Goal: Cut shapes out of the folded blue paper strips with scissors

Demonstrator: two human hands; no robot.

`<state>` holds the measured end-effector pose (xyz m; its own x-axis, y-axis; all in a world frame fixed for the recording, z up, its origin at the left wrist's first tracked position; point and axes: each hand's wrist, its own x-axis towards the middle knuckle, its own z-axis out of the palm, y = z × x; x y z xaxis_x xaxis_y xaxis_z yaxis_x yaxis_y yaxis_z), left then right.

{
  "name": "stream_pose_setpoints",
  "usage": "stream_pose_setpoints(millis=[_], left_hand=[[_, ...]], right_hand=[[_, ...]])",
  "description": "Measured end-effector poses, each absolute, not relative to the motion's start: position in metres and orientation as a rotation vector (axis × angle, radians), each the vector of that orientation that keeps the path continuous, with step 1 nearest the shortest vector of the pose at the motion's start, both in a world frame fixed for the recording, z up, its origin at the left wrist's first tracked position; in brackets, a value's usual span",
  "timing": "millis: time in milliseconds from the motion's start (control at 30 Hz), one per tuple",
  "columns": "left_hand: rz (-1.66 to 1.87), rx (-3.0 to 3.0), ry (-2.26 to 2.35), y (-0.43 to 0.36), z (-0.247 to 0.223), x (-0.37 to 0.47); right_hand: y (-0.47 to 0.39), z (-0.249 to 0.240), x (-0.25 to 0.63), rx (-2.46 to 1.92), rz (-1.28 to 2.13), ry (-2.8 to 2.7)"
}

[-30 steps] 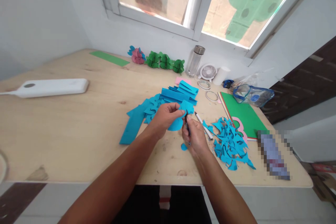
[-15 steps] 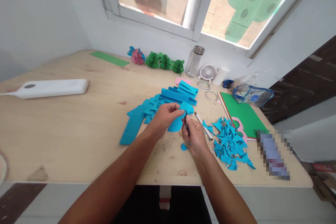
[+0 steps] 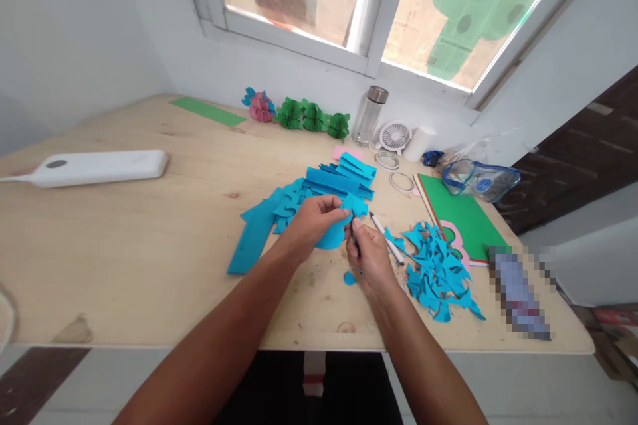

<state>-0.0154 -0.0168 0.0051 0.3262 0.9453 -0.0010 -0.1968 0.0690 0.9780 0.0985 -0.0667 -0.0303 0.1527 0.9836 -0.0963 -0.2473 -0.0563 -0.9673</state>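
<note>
Blue paper (image 3: 329,238), one piece or one stack (I cannot tell which), is between the two hands over the front middle of the table (image 3: 189,212). The left hand (image 3: 315,220) has thumb and fingers clamped on it, covering part of it. The right hand (image 3: 369,247) has its fingers closed around one dark tool (image 3: 355,237), mostly hidden by the grip; whether its blades are apart cannot be told.

One small scrap (image 3: 349,277) lies just below the hands. One pen (image 3: 387,239) lies beside the right hand, between it and one scrap heap (image 3: 436,272), its bits too tangled to count. Past the left hand are one pile of cut shapes (image 3: 289,202), several folded strips (image 3: 339,180) and one long strip (image 3: 252,239); the hand hides some shapes.

Along the back stand three green ornaments (image 3: 312,117), one pink ornament (image 3: 262,107), one bottle (image 3: 369,116), one fan (image 3: 395,137) and one white cylinder (image 3: 420,143). Two tape rolls (image 3: 401,182) lie in front of them. To the right are one green sheet (image 3: 471,219), with one pink cutout (image 3: 456,242) overlapping its edge, and one clear pouch (image 3: 491,182).
</note>
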Motion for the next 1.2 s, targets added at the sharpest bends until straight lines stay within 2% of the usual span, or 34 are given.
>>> stream_pose_setpoints(millis=[767,1200], left_hand=[[1.085,1.160,0.827,-0.0135,0.0028,-0.0169],[0.940,0.937,0.657,-0.0138,0.0017,-0.0195]], right_hand=[[-0.0676,-0.0287,0.0988,-1.198,1.217,-0.908],[-0.0694,-0.0308,0.0983,-1.098,1.242,-0.884]])
